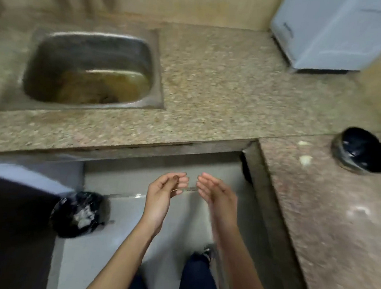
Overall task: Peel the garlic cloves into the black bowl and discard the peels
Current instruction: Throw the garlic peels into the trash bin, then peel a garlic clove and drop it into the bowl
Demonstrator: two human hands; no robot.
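We see 2 bare hands held out over the pale floor, in the gap below the counter edge. The left hand (166, 189) is loosely curled with its palm turned inward, and we cannot tell whether its fingertips pinch anything. The right hand (215, 192) is spread, palm facing the left one, holding nothing; the 2 are close but apart. The black bowl (361, 151) sits on the speckled counter (212, 88) well to the right of the right hand, and its contents are too blurred to read. 2 pale bits (305, 160) lie just left of it. A bin lined with a black bag (80, 213) stands on the floor, left of the left hand. A steel sink (90, 68) sits further back.
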